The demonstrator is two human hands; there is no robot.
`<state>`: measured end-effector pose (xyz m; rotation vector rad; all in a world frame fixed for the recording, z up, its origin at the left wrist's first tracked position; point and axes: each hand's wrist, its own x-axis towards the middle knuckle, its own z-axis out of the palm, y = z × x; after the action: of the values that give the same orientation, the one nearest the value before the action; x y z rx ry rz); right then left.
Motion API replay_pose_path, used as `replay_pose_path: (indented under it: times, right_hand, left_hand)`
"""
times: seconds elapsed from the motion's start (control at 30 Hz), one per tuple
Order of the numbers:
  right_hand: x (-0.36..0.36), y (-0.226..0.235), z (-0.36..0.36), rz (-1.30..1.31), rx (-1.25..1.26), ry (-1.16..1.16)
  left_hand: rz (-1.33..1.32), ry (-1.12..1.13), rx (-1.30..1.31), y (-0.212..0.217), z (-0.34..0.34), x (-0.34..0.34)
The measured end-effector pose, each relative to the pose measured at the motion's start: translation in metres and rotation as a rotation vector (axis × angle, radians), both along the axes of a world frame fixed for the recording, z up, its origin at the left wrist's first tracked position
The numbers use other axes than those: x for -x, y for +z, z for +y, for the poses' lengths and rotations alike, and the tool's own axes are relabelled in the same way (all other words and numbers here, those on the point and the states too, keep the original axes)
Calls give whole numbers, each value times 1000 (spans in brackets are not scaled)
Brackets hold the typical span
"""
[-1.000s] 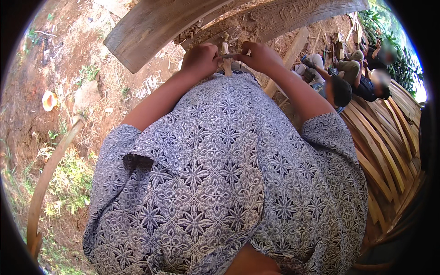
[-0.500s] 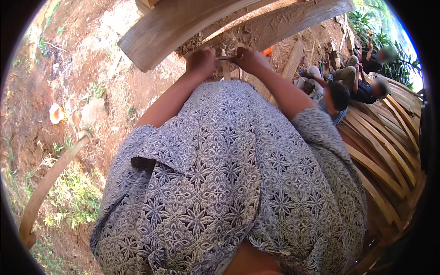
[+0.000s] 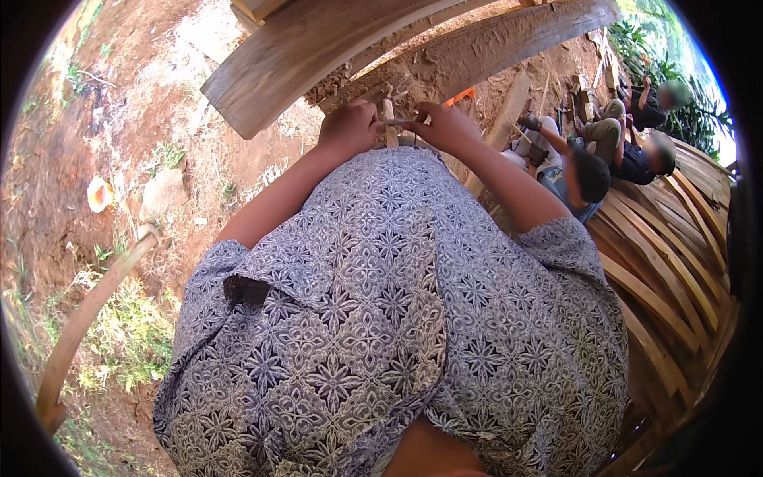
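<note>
My left hand (image 3: 350, 127) and my right hand (image 3: 447, 127) meet in front of my patterned blue-grey shirt (image 3: 397, 318). Both are closed on a thin grey metal tool (image 3: 400, 122) held level between them. A small pale wooden stick (image 3: 389, 127) stands upright just behind the tool, between the two hands. Whether the tool touches the stick is hard to tell. Thick weathered wooden planks (image 3: 318, 48) run across just beyond my hands.
Red-brown dirt (image 3: 143, 103) with grass patches lies to the left, with a stone (image 3: 163, 191) and a curved bamboo pole (image 3: 87, 318). Curved wooden slats (image 3: 675, 262) are stacked on the right. Several people (image 3: 604, 151) sit on the ground at upper right.
My view has shifted, so the hands and planks sit slightly lower and to the right in the picture. Both hands keep their hold on the tool by the stick.
</note>
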<state>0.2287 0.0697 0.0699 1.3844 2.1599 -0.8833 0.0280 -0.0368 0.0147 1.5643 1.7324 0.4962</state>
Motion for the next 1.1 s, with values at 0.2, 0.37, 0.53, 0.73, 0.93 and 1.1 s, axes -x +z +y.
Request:
replay_pose_path:
  times: [0.2, 0.37, 0.53, 0.73, 0.93, 1.1]
  right_hand:
    - [8, -9, 16, -43, 9, 24]
    - [2, -29, 14, 4, -51, 24]
    - [13, -21, 26, -5, -42, 5]
    - [8, -29, 25, 36, -70, -13]
    - [4, -31, 26, 77, -77, -14]
    - [5, -32, 25, 61, -51, 7]
  left_hand:
    - [59, 27, -61, -19, 13, -3]
    - [84, 51, -65, -27, 10, -9]
    - [135, 56, -82, -35, 23, -6]
    - [190, -31, -77, -27, 31, 2]
    - [261, -111, -100, -28, 36, 2]
    - [278, -140, -112, -23, 28, -1]
